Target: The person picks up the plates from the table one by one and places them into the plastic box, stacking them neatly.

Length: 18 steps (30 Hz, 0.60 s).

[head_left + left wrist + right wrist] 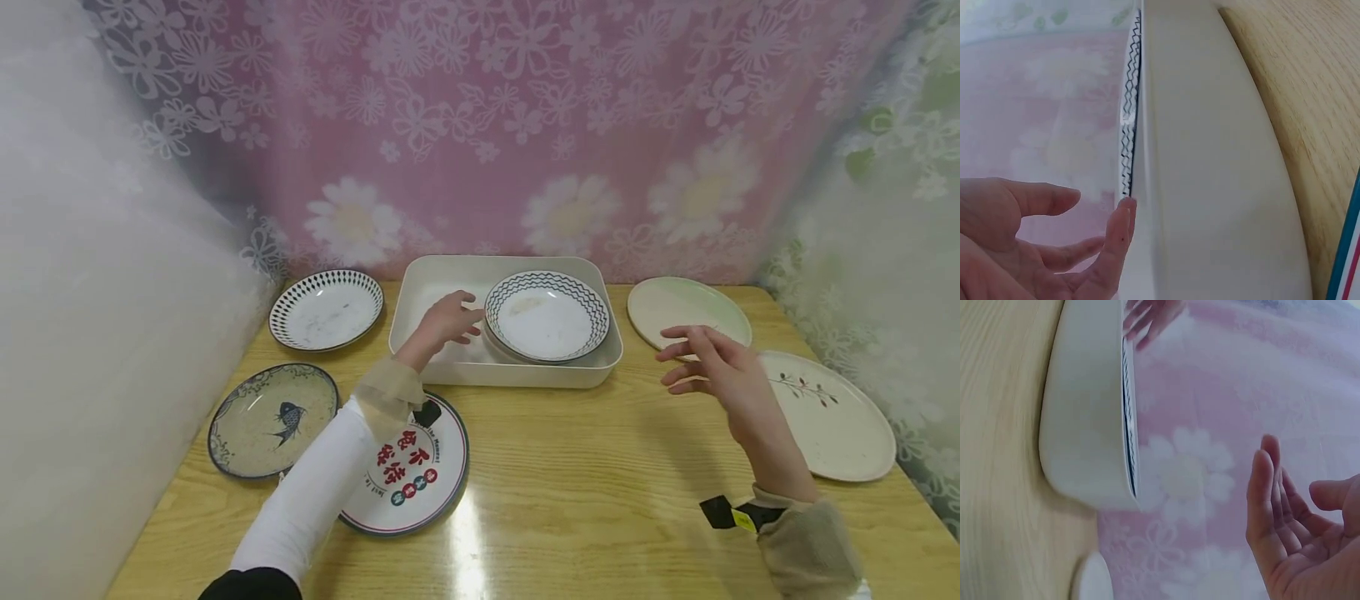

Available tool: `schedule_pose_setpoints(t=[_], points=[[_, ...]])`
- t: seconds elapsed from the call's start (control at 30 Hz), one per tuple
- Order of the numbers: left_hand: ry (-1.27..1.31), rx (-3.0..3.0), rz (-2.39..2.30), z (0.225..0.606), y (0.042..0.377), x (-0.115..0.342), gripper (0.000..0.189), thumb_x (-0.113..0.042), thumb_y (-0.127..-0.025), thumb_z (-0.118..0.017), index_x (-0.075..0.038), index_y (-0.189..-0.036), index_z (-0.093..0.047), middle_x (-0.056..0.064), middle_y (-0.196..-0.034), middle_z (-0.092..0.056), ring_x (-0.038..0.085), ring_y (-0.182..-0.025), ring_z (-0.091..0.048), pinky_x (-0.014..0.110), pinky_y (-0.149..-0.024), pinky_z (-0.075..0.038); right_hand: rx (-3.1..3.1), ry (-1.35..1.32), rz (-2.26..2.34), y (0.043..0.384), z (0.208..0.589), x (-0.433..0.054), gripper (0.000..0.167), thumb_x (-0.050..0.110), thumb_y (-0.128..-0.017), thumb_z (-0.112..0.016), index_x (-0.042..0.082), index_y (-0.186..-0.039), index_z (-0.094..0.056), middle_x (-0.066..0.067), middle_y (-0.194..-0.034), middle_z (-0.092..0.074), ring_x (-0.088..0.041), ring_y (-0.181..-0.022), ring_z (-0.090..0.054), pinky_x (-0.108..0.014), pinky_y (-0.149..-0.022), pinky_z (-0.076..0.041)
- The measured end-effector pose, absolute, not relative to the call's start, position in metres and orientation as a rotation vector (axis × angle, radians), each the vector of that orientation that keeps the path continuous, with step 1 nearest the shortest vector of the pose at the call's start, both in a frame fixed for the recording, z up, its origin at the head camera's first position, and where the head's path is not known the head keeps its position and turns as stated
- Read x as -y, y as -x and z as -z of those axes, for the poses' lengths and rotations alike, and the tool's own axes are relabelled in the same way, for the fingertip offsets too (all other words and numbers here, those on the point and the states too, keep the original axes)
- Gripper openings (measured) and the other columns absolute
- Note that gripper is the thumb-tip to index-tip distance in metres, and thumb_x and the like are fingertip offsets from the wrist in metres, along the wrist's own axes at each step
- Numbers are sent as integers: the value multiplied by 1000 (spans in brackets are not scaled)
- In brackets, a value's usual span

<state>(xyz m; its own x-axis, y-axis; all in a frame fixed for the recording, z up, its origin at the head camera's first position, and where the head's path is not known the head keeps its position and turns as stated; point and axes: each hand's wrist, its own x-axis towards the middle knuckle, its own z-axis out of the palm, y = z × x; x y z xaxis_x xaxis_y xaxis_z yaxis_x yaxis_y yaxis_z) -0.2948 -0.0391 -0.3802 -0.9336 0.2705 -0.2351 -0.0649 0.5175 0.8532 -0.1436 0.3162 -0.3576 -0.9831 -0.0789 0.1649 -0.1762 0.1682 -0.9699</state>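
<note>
Fish plate [251, 412]: on the table [570, 500], off to the left of the left hand [447, 321] and back behind it.
Dotty plate [326, 308]: on the table too, straight out to the left of the left hand.
Red-word plate [442, 500]: back behind the left hand. The white sleeve [315, 475] hides some of it.
Left hand: over the left part of the white tub [517, 377]. Thumb and fingers are wide apart and a bit bent, with nothing in them.
White tub: under the left hand. Its long way runs from left to right.
Zigzag plate [547, 321]: in the white tub, just to the right of the left hand's fingertips. I cannot tell if they touch. It is round, so no way is longer. The left hand is the near one; the right hand [712, 371] is well apart, on the other side.
Pale green plate [678, 304]: just past the right hand's fingers.
Right hand: up in the air, fingers a bit bent, thumb apart, with nothing in it.
Twig plate [840, 433]: on the table, to the right of the right hand.
</note>
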Motion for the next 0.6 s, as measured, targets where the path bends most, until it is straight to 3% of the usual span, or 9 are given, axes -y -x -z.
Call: schedule_pose_setpoints(t=[0.33,0.47,0.53,0.6], points=[[-289,-2660,-1241,368,268,48,47,-25,-104,-54,-7,-148,-48,12,-128,-67,26,-91,-74,30,-75,-60,2369,88,-1462,140,344,-364,22,34,-106,-50,28,-122,-65,21,-90,-70,-2,-67,-70,-17,-59,-58],[-351,-2671,-1276,367,253,49,43,-23,-104,-53,-8,-145,-53,12,-126,-68,28,-89,-75,30,-73,-60,2389,307,-1224,142,345,-391,34,39,-106,-50,19,-129,-65,34,-83,-61,11,-60,-63,-10,-54,-52],[-382,-2672,-1307,365,247,49,40,-21,-104,-54,-9,-142,-56,12,-124,-69,29,-89,-74,30,-72,-60,2449,419,-1051,145,348,-406,45,39,-107,-46,9,-136,-62,18,-90,-70,20,-56,-53,-7,-49,-47],[-412,-2676,-1334,365,241,49,37,-20,-104,-54,-10,-139,-59,11,-121,-70,29,-90,-74,29,-70,-60,2531,522,-891,148,351,-421,55,40,-109,-41,-2,-142,-55,-6,-104,-73,25,-52,-43,-10,-46,-46]])
